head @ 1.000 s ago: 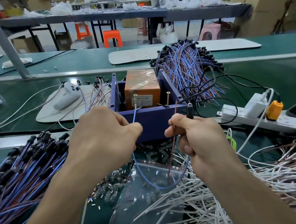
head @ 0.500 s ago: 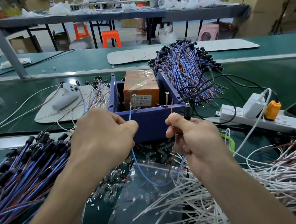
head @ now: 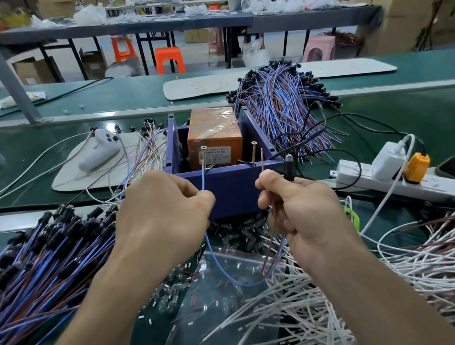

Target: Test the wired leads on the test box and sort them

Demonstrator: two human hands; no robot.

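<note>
Barely moved since: blue wire [head: 202, 176] is pinched by left hand [head: 164, 211], brown wire [head: 262, 164] by right hand [head: 299, 208] — held at the screws [head: 204, 154], presumably for testing.

Both bare forearms reach in from the near edge of the worktop [head: 390, 121] and converge toward its middle, so the 2 hands sit level with each other, close together but not touching, their backs turned up toward the camera. The left hand [head: 164, 214] is curled into a loose fist, thumb and forefinger pinching a blue wire [head: 203, 176] that rises straight out of the pinch. The right hand [head: 299, 208] is curled as well, thumb and forefinger pinching a brown wire [head: 262, 161] that stands up from the fingertips, with its other fingers folded toward the palm.
</note>
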